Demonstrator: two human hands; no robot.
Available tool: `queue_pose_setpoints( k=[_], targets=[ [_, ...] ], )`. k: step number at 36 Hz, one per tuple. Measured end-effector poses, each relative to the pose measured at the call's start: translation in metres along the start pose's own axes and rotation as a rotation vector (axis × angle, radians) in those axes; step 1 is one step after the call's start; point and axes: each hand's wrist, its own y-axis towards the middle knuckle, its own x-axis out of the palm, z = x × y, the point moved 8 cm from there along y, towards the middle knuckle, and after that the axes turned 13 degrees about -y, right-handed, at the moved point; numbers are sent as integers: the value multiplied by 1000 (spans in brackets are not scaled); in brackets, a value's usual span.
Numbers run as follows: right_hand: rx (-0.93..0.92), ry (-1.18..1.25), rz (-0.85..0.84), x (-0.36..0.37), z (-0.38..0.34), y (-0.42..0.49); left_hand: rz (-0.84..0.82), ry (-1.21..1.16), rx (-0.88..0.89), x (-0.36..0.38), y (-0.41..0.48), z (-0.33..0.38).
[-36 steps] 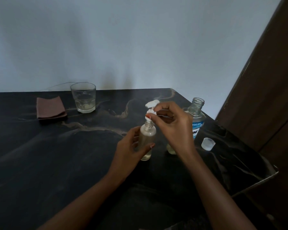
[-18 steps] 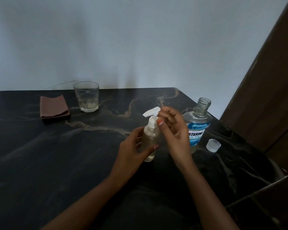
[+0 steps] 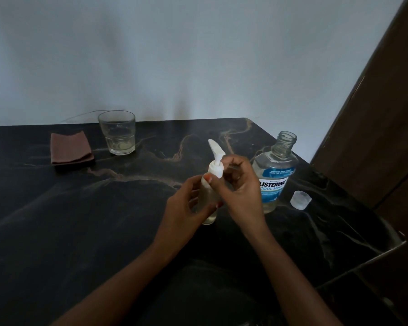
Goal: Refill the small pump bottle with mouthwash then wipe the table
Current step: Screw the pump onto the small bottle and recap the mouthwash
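The small clear pump bottle (image 3: 209,215) stands upright on the black marbled table (image 3: 104,220), holding pale liquid. My left hand (image 3: 186,205) is wrapped around its body. My right hand (image 3: 240,187) pinches the white pump collar (image 3: 216,169), with the pump nozzle pointing up and to the left. Just right of my hands stands the mouthwash bottle (image 3: 275,177), uncapped, with a blue label. Its clear cap (image 3: 300,200) lies on the table to the right. A folded brown cloth (image 3: 71,149) lies at the far left.
A drinking glass (image 3: 118,132) with a little pale liquid stands near the back wall, beside the cloth. The table's right edge (image 3: 363,262) runs diagonally close to the cap. A dark wooden door or panel (image 3: 382,114) rises at the right.
The pump head has gone down onto the small bottle's neck and its nozzle has swung round to the upper left. My right hand has dropped from the pump top to the collar.
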Motion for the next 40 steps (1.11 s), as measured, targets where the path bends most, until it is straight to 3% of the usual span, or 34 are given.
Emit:
queue_pose_setpoints(
  k=[7, 18, 22, 29, 36, 40],
  targets=[
    [-22, 7, -81, 6, -5, -3, 8, -22, -2, -1, 0, 3],
    [27, 15, -6, 2, -1, 0, 25, -19, 13, -3, 1, -1],
    [-22, -53, -29, 4, -6, -1, 26, -20, 12, -3, 1, -2],
    [28, 67, -95, 3, -3, -2, 24, -32, -9, -2, 1, -3],
    [64, 118, -22, 3, 1, 0, 14, -36, 3, -2, 0, 0],
    [35, 24, -71, 6, -2, -2, 11, -31, 1, -2, 0, 0]
  ],
)
